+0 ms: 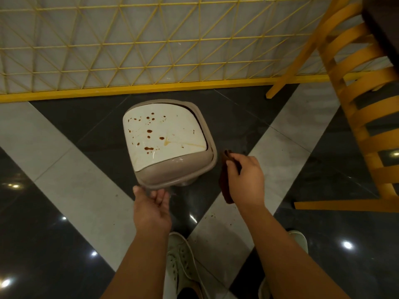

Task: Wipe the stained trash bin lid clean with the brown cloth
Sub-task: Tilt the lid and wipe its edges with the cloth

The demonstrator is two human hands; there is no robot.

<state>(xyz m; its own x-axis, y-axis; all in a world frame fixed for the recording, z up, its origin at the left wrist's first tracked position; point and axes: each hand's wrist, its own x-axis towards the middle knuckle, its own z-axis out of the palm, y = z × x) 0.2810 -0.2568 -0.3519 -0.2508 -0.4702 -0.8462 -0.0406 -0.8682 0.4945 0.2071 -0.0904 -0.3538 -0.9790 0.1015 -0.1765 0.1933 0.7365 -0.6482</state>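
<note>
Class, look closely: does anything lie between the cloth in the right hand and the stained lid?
Nothing visible does. The brown cloth hangs from the right hand just right of the lid, with only bare floor between them.

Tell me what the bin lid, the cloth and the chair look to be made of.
Bin lid: likely glossy plastic, white flap in a beige frame; it shows sheen under brown stains.
Cloth: soft brown fabric, hanging limp from the right hand.
Chair: probably wood with a yellow finish; curved slats.
</note>
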